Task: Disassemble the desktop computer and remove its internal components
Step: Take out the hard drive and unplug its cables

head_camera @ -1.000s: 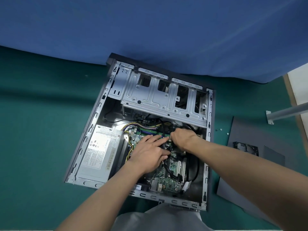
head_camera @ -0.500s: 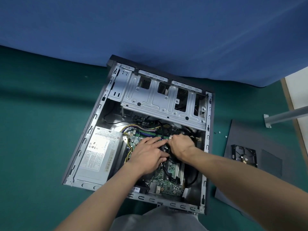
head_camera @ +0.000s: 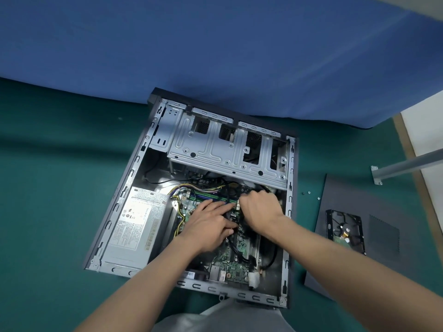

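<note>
- The left hand (head_camera: pixel 211 226) lies released, fingers straight and spread, pressing flat on the motherboard (head_camera: pixel 230 264) in the middle of the computer case (head_camera: pixel 141 168).
- The right hand (head_camera: pixel 261 209) sits just beside it with fingers curled down at the board. What they clasp is hidden, so I cannot tell whether it grasps anything.
- The case lies on its side, open upward, on the green surface (head_camera: pixel 48 212). Its far edge meets the blue cloth (head_camera: pixel 215 56).
- The drive cage (head_camera: pixel 215 149) overhangs the far end of the board, its near edge just beyond the right knuckles.
- The power supply (head_camera: pixel 134 226) fills the left wall. Coloured wires (head_camera: pixel 182 188) run between it and the left hand.
- The right forearm crosses near the case's right wall.
- A wide stretch of green surface lies left of the case.
- On the right, apart from the case, lies the dark side panel (head_camera: pixel 347 212), carrying a hard drive (head_camera: pixel 345 231). Small screws (head_camera: pixel 305 193) sit in the gap between.
</note>
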